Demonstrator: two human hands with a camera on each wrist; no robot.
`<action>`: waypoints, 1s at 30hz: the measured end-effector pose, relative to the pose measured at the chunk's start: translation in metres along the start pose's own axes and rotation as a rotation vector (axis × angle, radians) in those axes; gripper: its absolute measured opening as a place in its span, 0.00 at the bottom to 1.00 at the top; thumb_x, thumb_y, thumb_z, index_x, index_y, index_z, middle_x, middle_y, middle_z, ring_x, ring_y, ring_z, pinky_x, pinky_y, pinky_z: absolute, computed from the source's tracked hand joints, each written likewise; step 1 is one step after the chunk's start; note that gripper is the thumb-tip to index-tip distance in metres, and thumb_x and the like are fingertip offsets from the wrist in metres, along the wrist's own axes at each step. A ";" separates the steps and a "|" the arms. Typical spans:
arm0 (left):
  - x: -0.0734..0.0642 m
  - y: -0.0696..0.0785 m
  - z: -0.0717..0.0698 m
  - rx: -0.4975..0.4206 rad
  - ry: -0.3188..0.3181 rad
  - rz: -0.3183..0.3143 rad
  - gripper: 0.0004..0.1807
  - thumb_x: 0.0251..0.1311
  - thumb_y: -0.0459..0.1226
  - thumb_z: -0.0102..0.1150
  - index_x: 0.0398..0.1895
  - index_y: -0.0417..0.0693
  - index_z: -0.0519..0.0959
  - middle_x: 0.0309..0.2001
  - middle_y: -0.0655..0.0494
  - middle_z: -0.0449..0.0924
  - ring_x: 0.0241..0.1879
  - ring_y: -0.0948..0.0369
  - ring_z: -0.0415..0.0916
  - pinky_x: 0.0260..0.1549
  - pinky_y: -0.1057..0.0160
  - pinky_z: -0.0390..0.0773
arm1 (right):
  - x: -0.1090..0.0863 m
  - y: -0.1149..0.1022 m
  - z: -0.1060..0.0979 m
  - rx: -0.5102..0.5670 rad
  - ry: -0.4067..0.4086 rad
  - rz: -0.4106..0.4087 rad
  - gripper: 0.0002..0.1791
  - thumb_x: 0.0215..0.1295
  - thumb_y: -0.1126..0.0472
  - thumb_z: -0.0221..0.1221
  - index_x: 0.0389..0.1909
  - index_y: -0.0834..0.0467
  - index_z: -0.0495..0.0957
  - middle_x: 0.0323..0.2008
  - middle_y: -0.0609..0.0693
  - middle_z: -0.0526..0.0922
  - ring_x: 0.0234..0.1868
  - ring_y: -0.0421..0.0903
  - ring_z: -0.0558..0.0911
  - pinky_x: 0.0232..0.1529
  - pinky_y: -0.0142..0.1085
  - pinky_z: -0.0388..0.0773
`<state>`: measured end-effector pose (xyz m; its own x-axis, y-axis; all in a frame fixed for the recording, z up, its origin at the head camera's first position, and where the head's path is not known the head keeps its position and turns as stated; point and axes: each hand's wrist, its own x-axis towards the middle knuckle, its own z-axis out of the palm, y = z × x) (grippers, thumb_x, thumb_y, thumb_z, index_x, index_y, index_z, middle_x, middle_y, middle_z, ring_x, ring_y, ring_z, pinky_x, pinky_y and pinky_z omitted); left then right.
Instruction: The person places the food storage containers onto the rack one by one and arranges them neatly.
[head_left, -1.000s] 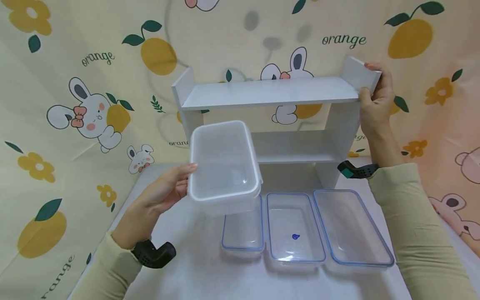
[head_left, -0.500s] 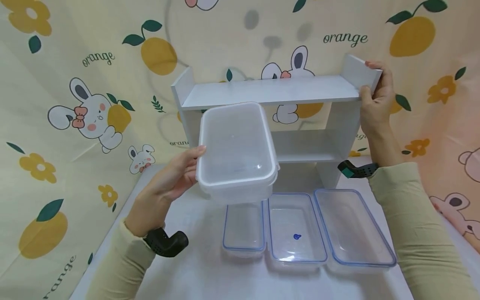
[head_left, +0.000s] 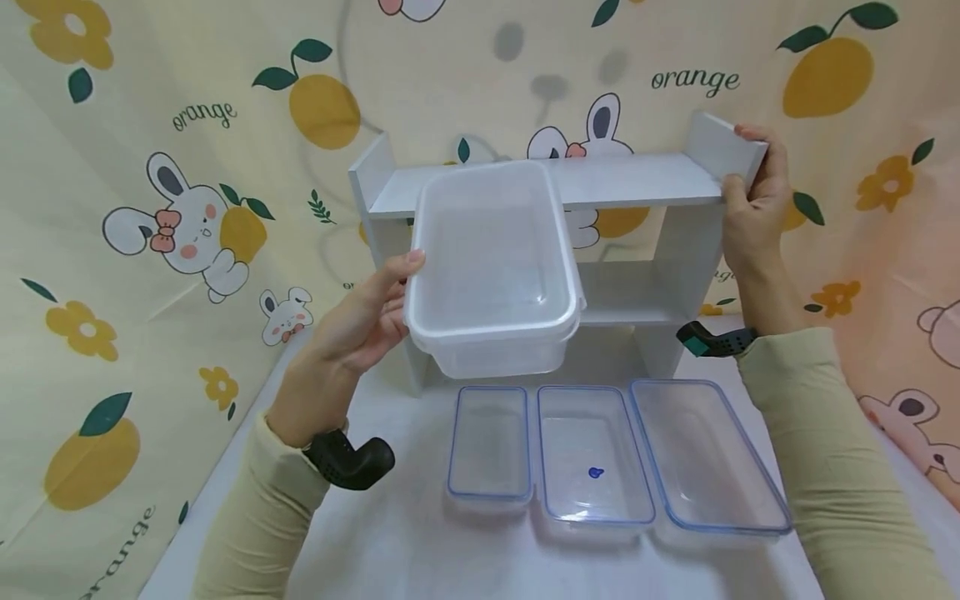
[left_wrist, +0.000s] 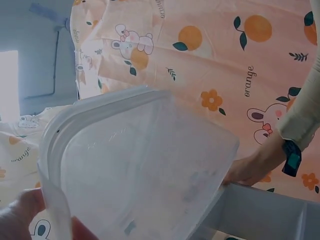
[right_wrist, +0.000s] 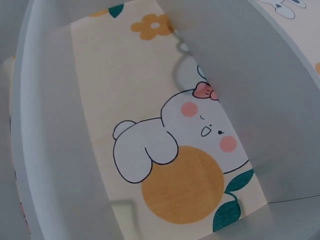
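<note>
My left hand [head_left: 367, 325] grips the left side of a white, translucent lidded food container [head_left: 491, 250], thumb on the lid's edge. The container is off the table, tilted, in front of the left part of a white shelf unit [head_left: 630, 179]. In the left wrist view, the container [left_wrist: 135, 160] fills the middle, with the left fingers [left_wrist: 22, 212] at its lower left edge. My right hand [head_left: 757, 200] holds the upright right end of the shelf unit at the top, thumb in front. The right wrist view shows the shelf boards [right_wrist: 240, 75] but no hand.
In front of the shelf, three clear containers with blue-edged lids stand in a row: a small one [head_left: 489, 442], a medium one [head_left: 596, 458] and a large one [head_left: 712, 454]. A cloth printed with rabbits and oranges [head_left: 195, 83] hangs behind the white table [head_left: 390, 533].
My left hand has raised the white container and carried it rightward, from before the lower tiers up to the top board's height. The right hand stays on the shelf end.
</note>
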<state>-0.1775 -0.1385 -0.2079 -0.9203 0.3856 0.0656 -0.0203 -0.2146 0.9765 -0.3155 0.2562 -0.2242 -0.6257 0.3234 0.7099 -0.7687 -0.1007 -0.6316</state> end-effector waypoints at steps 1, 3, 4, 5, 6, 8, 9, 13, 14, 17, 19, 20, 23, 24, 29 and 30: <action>0.002 0.001 0.001 -0.010 0.002 0.003 0.35 0.60 0.50 0.51 0.65 0.42 0.57 0.51 0.56 0.70 0.45 0.67 0.76 0.46 0.73 0.81 | 0.000 0.000 0.000 0.000 -0.002 -0.002 0.25 0.59 0.80 0.41 0.52 0.56 0.71 0.62 0.49 0.71 0.66 0.47 0.65 0.76 0.33 0.57; 0.005 0.004 0.003 -0.020 0.003 0.008 0.34 0.60 0.50 0.51 0.64 0.44 0.58 0.50 0.56 0.71 0.44 0.66 0.77 0.45 0.73 0.81 | 0.000 -0.001 0.001 0.005 -0.007 -0.004 0.25 0.59 0.80 0.41 0.52 0.56 0.71 0.62 0.49 0.71 0.66 0.47 0.65 0.76 0.33 0.57; 0.006 0.005 0.003 -0.027 -0.002 0.011 0.33 0.60 0.51 0.51 0.64 0.44 0.59 0.50 0.56 0.71 0.43 0.66 0.77 0.45 0.73 0.81 | 0.000 -0.002 0.002 0.012 -0.008 -0.004 0.25 0.59 0.80 0.41 0.52 0.56 0.71 0.62 0.49 0.70 0.65 0.47 0.65 0.76 0.33 0.57; 0.007 0.006 0.004 -0.031 -0.008 0.016 0.33 0.60 0.51 0.52 0.64 0.45 0.59 0.50 0.56 0.71 0.43 0.66 0.76 0.45 0.73 0.81 | -0.001 -0.002 0.002 0.019 -0.009 -0.004 0.25 0.59 0.80 0.41 0.52 0.56 0.71 0.62 0.49 0.70 0.65 0.47 0.65 0.76 0.33 0.58; 0.009 0.007 0.005 -0.039 -0.016 0.023 0.33 0.60 0.51 0.53 0.63 0.46 0.60 0.49 0.56 0.71 0.43 0.66 0.76 0.44 0.73 0.81 | -0.001 -0.003 0.003 0.023 -0.009 -0.006 0.25 0.59 0.80 0.41 0.52 0.56 0.70 0.62 0.49 0.70 0.65 0.48 0.65 0.75 0.33 0.58; 0.011 0.009 0.007 -0.045 -0.025 0.034 0.33 0.59 0.52 0.55 0.63 0.47 0.61 0.49 0.57 0.71 0.43 0.66 0.76 0.44 0.73 0.81 | -0.002 -0.004 0.005 0.034 -0.009 -0.006 0.25 0.59 0.80 0.41 0.52 0.56 0.70 0.63 0.49 0.70 0.65 0.48 0.65 0.75 0.33 0.58; 0.012 0.009 0.008 -0.049 -0.031 0.038 0.34 0.58 0.53 0.56 0.63 0.47 0.61 0.49 0.57 0.71 0.43 0.66 0.76 0.44 0.73 0.81 | -0.002 -0.004 0.005 0.037 -0.007 -0.004 0.25 0.59 0.80 0.41 0.52 0.56 0.71 0.63 0.49 0.70 0.65 0.48 0.65 0.75 0.34 0.58; 0.015 0.013 0.013 -0.073 -0.021 0.044 0.36 0.56 0.54 0.59 0.62 0.46 0.62 0.49 0.56 0.71 0.43 0.65 0.76 0.44 0.73 0.81 | -0.002 -0.003 0.004 0.045 -0.002 0.003 0.25 0.59 0.80 0.41 0.52 0.56 0.71 0.63 0.49 0.70 0.65 0.48 0.65 0.75 0.34 0.59; 0.016 0.014 0.014 -0.081 -0.020 0.043 0.37 0.56 0.54 0.60 0.63 0.45 0.61 0.49 0.56 0.71 0.44 0.65 0.76 0.45 0.72 0.81 | -0.002 -0.002 0.003 0.046 0.000 0.006 0.25 0.59 0.80 0.41 0.52 0.55 0.71 0.63 0.49 0.70 0.65 0.48 0.65 0.75 0.34 0.59; 0.018 0.018 0.018 -0.105 -0.010 0.047 0.38 0.55 0.53 0.61 0.63 0.43 0.61 0.50 0.55 0.72 0.45 0.64 0.76 0.45 0.72 0.82 | -0.002 0.000 0.001 0.044 0.003 0.011 0.25 0.60 0.80 0.42 0.53 0.55 0.71 0.63 0.49 0.70 0.65 0.48 0.65 0.75 0.34 0.59; 0.020 0.020 0.020 -0.137 -0.015 0.047 0.40 0.54 0.53 0.64 0.64 0.42 0.61 0.50 0.54 0.72 0.46 0.63 0.76 0.46 0.71 0.82 | -0.003 0.001 0.000 0.044 0.008 0.015 0.25 0.60 0.80 0.42 0.53 0.55 0.71 0.63 0.49 0.70 0.66 0.48 0.66 0.75 0.34 0.60; 0.021 0.022 0.021 -0.153 -0.013 0.046 0.39 0.54 0.52 0.64 0.63 0.41 0.61 0.50 0.54 0.72 0.46 0.63 0.76 0.46 0.71 0.82 | -0.003 0.000 0.000 0.042 0.008 0.016 0.25 0.60 0.80 0.42 0.53 0.55 0.71 0.63 0.49 0.70 0.66 0.48 0.66 0.75 0.34 0.60; 0.024 0.026 0.026 -0.203 0.007 0.041 0.32 0.61 0.48 0.59 0.62 0.40 0.62 0.49 0.54 0.72 0.44 0.63 0.77 0.44 0.72 0.82 | -0.004 -0.002 0.001 0.034 0.006 0.018 0.25 0.60 0.79 0.42 0.53 0.55 0.70 0.63 0.49 0.69 0.66 0.48 0.65 0.75 0.34 0.60; 0.026 0.028 0.027 -0.219 0.016 0.039 0.29 0.64 0.46 0.56 0.61 0.40 0.63 0.48 0.54 0.73 0.43 0.63 0.77 0.44 0.72 0.82 | -0.004 -0.003 0.001 0.036 0.004 0.017 0.25 0.60 0.79 0.42 0.54 0.55 0.70 0.63 0.49 0.69 0.66 0.48 0.65 0.75 0.34 0.60; 0.033 0.036 0.032 -0.315 0.066 0.031 0.16 0.70 0.42 0.46 0.54 0.40 0.68 0.42 0.54 0.74 0.39 0.63 0.78 0.40 0.73 0.82 | -0.003 -0.005 0.005 0.050 -0.004 0.012 0.24 0.61 0.79 0.42 0.53 0.56 0.70 0.64 0.49 0.69 0.67 0.47 0.65 0.74 0.33 0.60; 0.035 0.037 0.033 -0.330 0.070 0.030 0.15 0.70 0.42 0.46 0.52 0.41 0.68 0.41 0.54 0.74 0.38 0.63 0.78 0.39 0.72 0.82 | -0.003 -0.005 0.005 0.049 -0.004 0.014 0.24 0.61 0.80 0.42 0.53 0.56 0.70 0.63 0.49 0.69 0.67 0.47 0.65 0.74 0.32 0.60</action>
<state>-0.1980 -0.1035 -0.1623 -0.9469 0.3145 0.0676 -0.1079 -0.5084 0.8544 -0.3108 0.2508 -0.2213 -0.6370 0.3179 0.7022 -0.7652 -0.1513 -0.6257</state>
